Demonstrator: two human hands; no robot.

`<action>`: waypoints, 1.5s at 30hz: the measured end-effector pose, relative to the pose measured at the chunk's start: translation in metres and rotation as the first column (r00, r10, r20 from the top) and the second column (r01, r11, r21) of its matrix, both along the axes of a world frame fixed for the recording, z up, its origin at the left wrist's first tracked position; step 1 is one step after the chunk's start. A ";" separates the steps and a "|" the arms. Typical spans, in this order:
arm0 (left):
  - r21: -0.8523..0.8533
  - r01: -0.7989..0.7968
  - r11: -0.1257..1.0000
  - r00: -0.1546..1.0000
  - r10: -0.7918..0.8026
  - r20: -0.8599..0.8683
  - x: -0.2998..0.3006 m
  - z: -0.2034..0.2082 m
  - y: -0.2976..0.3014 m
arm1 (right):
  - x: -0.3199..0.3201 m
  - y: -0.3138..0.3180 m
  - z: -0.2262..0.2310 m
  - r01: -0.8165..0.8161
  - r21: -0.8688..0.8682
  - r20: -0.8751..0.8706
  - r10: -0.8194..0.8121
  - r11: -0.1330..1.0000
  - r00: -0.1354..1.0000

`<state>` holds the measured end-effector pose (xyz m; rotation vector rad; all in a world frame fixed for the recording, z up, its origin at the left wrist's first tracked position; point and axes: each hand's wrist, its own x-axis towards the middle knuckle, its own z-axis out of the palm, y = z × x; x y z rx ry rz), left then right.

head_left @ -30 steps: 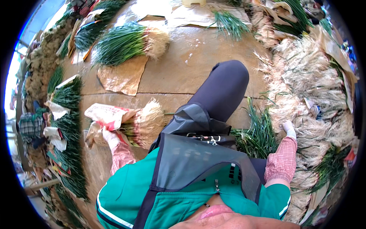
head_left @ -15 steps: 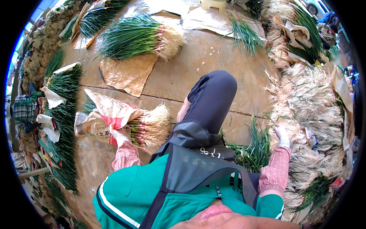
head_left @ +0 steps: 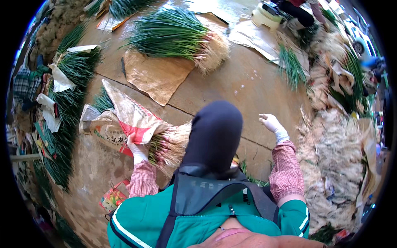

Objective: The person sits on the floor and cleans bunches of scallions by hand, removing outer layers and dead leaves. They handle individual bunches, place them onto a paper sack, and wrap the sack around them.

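Note:
My left hand (head_left: 137, 149), in a white glove, is closed on the red edge of a printed woven sack (head_left: 134, 116). The sack is wrapped round a bundle of scallions (head_left: 166, 145), whose reddish bases and pale roots stick out towards my knee. Some green leaves (head_left: 103, 100) show at the sack's far end. My right hand (head_left: 271, 123), gloved too, hovers right of my knee above the floor. Its fingers are apart and hold nothing.
A large scallion bundle (head_left: 169, 35) lies ahead by a flat brown sack (head_left: 155, 74). Heaped scallions with matted roots (head_left: 337, 153) line the right side; green rows (head_left: 76, 111) line the left. A person sits beside a cream stool (head_left: 266, 16) at the far right.
My right hand has left the root heap on the right and come forward and inward over the floor. My left hand stays on the sack. The view has shifted, showing more at the far right.

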<state>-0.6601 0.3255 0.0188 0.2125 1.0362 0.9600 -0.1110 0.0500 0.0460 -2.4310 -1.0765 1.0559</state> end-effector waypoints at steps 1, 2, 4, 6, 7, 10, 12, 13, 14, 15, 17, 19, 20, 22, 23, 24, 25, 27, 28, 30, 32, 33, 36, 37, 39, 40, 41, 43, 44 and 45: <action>0.017 -0.034 0.999 0.999 0.034 0.001 -0.006 -0.007 0.001 | -0.004 0.028 -0.008 -0.041 0.017 -0.042 0.042 0.999 0.998; 0.008 -0.060 0.998 0.998 0.060 -0.002 0.003 0.013 -0.003 | -0.010 0.054 -0.018 -0.075 0.031 -0.087 0.077 0.997 0.993; 0.040 -0.121 0.992 0.988 0.124 -0.093 0.006 0.021 -0.007 | -0.037 0.115 -0.023 0.005 0.043 -0.378 0.011 0.999 0.926; -0.007 -0.191 0.982 0.981 0.190 -0.035 -0.007 -0.002 -0.007 | -0.063 0.167 -0.047 0.069 0.086 -0.583 -0.006 0.994 0.812; -0.015 -0.217 0.976 0.975 0.216 -0.060 -0.011 -0.008 -0.008 | -0.075 0.191 -0.062 0.015 0.130 -0.585 0.064 0.991 0.809; 0.035 -0.298 0.954 0.941 0.299 -0.158 -0.019 -0.019 -0.013 | -0.110 0.258 -0.113 0.041 0.203 -0.712 0.119 0.978 0.692; 0.064 -0.296 0.953 0.921 0.303 -0.244 -0.021 -0.014 -0.016 | -0.133 0.302 -0.119 0.193 0.144 -0.816 0.007 0.970 0.577; 0.099 -0.314 0.944 0.897 0.329 -0.294 -0.021 -0.015 -0.018 | -0.142 0.324 -0.126 0.282 0.086 -0.844 -0.080 0.956 0.531; 0.135 -0.319 0.938 0.887 0.345 -0.307 -0.024 -0.020 -0.019 | -0.151 0.344 -0.135 0.370 0.024 -0.865 -0.167 0.929 0.473; 0.138 -0.320 0.937 0.878 0.348 -0.329 -0.020 -0.017 -0.017 | -0.160 0.362 -0.143 0.453 -0.041 -0.878 -0.249 0.890 0.409; 0.164 -0.344 0.924 0.836 0.381 -0.394 -0.026 -0.024 -0.019 | -0.194 0.392 -0.149 0.514 -0.069 -0.921 -0.252 0.855 0.296; 0.178 -0.349 0.920 0.819 0.392 -0.419 -0.023 -0.017 -0.015 | -0.217 0.408 -0.151 0.393 -0.116 -0.951 -0.216 0.912 0.220; 0.211 -0.330 0.920 0.806 0.391 -0.445 -0.023 -0.017 -0.008 | -0.226 0.413 -0.150 0.308 -0.158 -0.936 -0.241 0.938 0.256; 0.233 -0.283 0.930 0.817 0.361 -0.450 -0.014 -0.007 0.003 | -0.232 0.417 -0.148 0.230 -0.164 -0.908 -0.238 0.959 0.345; 0.196 -0.274 0.942 0.838 0.334 -0.432 -0.005 0.005 0.013 | -0.229 0.414 -0.139 0.289 -0.090 -0.950 -0.170 0.953 0.262; 0.165 -0.294 0.942 0.864 0.335 -0.375 0.003 0.006 0.023 | -0.225 0.412 -0.130 0.355 -0.022 -0.979 -0.092 0.935 0.181; 0.132 -0.318 0.939 0.885 0.344 -0.315 0.010 0.009 0.031 | -0.219 0.415 -0.108 0.420 -0.016 -0.999 -0.032 0.907 0.032; 0.034 -0.216 0.976 0.949 0.218 -0.227 0.050 0.040 0.056 | -0.194 0.426 -0.059 0.524 0.017 -0.976 0.128 0.851 -0.177; 0.084 -0.202 0.976 0.948 0.216 -0.234 0.065 0.039 0.069 | -0.179 0.430 -0.051 0.560 0.154 -0.956 0.266 0.814 -0.124; 0.158 -0.162 0.974 0.961 0.192 -0.198 0.082 0.031 0.092 | -0.153 0.442 -0.024 0.609 0.034 -0.949 0.217 0.792 -0.230; 0.232 -0.095 0.968 0.980 0.132 -0.151 0.117 0.038 0.115 | -0.131 0.444 -0.017 0.613 0.093 -0.950 0.253 0.785 -0.180; 0.272 -0.065 0.960 0.986 0.103 -0.130 0.133 0.043 0.126 | -0.125 0.444 -0.014 0.597 0.121 -0.962 0.242 0.793 -0.127; 0.312 0.051 0.949 0.999 -0.050 -0.009 0.188 0.055 0.156 | -0.118 0.439 -0.014 0.568 0.208 -0.969 0.245 0.796 0.011; 0.239 0.090 0.967 0.990 -0.114 0.089 0.215 0.069 0.164 | -0.114 0.437 -0.015 0.556 0.243 -0.961 0.276 0.795 0.025; 0.428 -0.007 0.904 1.000 -0.002 0.020 0.215 -0.003 0.194 | -0.108 0.426 0.004 0.355 0.351 -0.889 0.189 0.866 0.418; 0.579 0.015 0.815 0.994 0.053 -0.101 0.227 -0.023 0.203 | -0.103 0.416 0.012 0.206 0.450 -0.755 0.246 0.869 0.608; 0.564 -0.043 0.824 0.994 0.089 -0.055 0.230 -0.032 0.215 | -0.101 0.404 0.024 0.118 0.652 -0.484 0.290 0.749 0.826; 0.450 -0.098 0.888 0.992 0.048 0.121 0.263 -0.029 0.233 | -0.057 0.372 -0.005 0.314 0.719 -0.355 -0.060 0.620 0.933; 0.348 -0.080 0.934 0.971 -0.006 0.239 0.284 -0.019 0.235 | -0.020 0.355 -0.029 0.458 0.644 -0.391 -0.252 0.613 0.885; 0.494 -0.070 0.867 0.994 0.020 0.106 0.290 -0.023 0.233 | -0.006 0.348 -0.037 0.631 0.514 -0.562 -0.328 0.581 0.760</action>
